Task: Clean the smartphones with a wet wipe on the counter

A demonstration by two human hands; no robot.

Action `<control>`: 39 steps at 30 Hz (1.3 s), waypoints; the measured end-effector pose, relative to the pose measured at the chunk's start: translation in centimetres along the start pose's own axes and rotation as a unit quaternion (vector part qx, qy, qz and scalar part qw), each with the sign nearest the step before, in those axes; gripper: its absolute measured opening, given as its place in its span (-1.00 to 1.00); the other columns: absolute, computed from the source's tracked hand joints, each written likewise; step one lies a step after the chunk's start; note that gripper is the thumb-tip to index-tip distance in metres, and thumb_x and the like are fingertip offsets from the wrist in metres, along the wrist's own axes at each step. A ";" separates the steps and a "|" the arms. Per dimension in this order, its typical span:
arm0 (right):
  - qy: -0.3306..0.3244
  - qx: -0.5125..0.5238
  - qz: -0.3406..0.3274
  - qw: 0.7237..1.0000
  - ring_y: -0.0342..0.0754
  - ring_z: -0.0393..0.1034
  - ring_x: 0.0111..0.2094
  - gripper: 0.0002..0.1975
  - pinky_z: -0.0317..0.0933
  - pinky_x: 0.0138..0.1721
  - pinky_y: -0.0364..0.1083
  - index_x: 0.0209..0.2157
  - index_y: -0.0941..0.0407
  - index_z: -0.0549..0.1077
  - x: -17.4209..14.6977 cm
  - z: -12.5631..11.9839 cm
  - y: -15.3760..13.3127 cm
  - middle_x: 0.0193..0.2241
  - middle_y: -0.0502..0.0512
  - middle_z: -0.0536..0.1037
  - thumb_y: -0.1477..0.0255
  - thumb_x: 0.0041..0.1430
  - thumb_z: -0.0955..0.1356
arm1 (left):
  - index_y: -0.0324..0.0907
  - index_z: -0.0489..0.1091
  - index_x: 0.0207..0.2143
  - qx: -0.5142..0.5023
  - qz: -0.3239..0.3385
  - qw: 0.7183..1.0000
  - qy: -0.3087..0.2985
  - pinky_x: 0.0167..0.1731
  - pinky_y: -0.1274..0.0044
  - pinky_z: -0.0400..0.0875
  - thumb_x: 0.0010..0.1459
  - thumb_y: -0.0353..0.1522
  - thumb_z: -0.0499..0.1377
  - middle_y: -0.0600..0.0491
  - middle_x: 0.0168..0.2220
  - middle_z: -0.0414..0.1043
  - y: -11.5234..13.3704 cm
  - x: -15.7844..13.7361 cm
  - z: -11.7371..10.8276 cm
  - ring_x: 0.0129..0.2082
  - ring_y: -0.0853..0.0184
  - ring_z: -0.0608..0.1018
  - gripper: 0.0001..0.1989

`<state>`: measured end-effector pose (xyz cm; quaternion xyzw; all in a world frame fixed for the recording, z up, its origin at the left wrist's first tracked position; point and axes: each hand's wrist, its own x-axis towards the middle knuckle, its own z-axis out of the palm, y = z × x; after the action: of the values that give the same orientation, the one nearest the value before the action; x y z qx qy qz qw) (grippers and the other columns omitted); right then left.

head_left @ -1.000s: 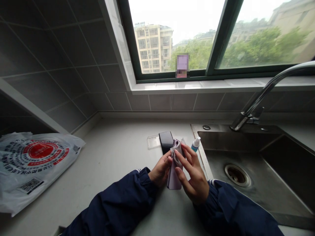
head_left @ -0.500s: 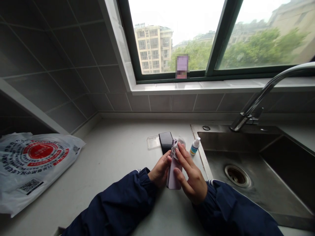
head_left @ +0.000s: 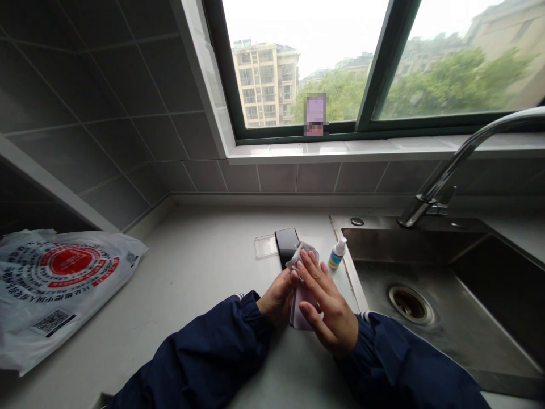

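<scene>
A purple phone is tilted over the counter, its lower back showing. My left hand is closed round its left edge. Under the fingers of my right hand a light wiping cloth is pressed against the phone's upper back, covering that end. Just behind lies a dark phone, partly hidden by the cloth, with a clear phone case at its left. A small white spray bottle with a blue and yellow label stands upright to the right of my right hand.
The steel sink with its chrome faucet is on the right, its rim close by the spray bottle. A printed plastic bag lies on the white counter at left. A window rises behind.
My right hand has shifted slightly with the cloth, which now spreads further left over the phone's top end. My left hand keeps its hold, nearly still.
</scene>
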<state>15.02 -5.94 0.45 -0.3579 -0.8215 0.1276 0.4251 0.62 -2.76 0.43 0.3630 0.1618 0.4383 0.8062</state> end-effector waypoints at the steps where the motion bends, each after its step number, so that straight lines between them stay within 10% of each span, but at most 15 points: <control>1: -0.009 0.003 -0.008 1.000 0.23 -0.23 0.40 -0.39 -0.23 0.32 0.35 0.38 0.11 -0.02 0.0 0.0 0.0 0.40 0.22 -0.07 0.32 0.37 0.19 | -0.08 0.36 0.16 -0.008 -0.010 1.000 0.015 0.23 0.30 0.14 0.06 -0.03 0.26 -0.10 0.21 0.32 0.0 0.0 -0.1 0.30 0.01 0.22 -0.36; 18: 0.054 -0.038 -0.058 0.996 0.11 0.30 0.21 -0.44 0.21 0.21 0.21 0.25 0.03 0.25 0.2 0.4 0.1 0.17 0.23 0.42 0.58 0.24 0.32 | -0.29 0.44 -0.02 -0.039 -0.041 0.985 0.164 -0.06 0.34 0.48 -0.10 0.12 0.29 -0.17 -0.15 0.53 1.3 0.5 -2.1 -0.09 0.08 0.57 -0.23; 30: 0.095 -0.030 -0.016 0.995 0.07 0.51 -0.01 -0.45 0.46 0.00 0.01 0.22 0.04 0.31 -0.2 0.6 0.0 0.02 0.19 0.55 0.62 0.22 0.32 | -0.09 0.30 0.15 0.009 0.008 0.976 0.218 -0.40 0.53 0.46 0.02 0.06 0.25 0.01 -0.21 0.47 1.3 0.8 -2.4 -0.39 0.36 0.54 -0.29; 39: 0.061 0.061 -0.038 0.996 -0.05 0.56 -0.12 -0.64 0.49 -0.09 -0.11 0.07 0.07 0.47 -0.2 1.1 0.1 -0.12 0.16 0.62 0.62 0.30 0.27 | -0.10 0.26 -0.09 0.040 0.059 0.966 0.248 -0.65 0.64 0.29 0.02 -0.02 0.31 0.19 -0.41 0.33 2.3 1.4 -2.3 -0.60 0.50 0.40 -0.46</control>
<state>14.26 -5.91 -0.33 -0.3073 -0.7975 0.1391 0.5002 -1.29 0.20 0.55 0.2837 0.3523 0.5548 0.6983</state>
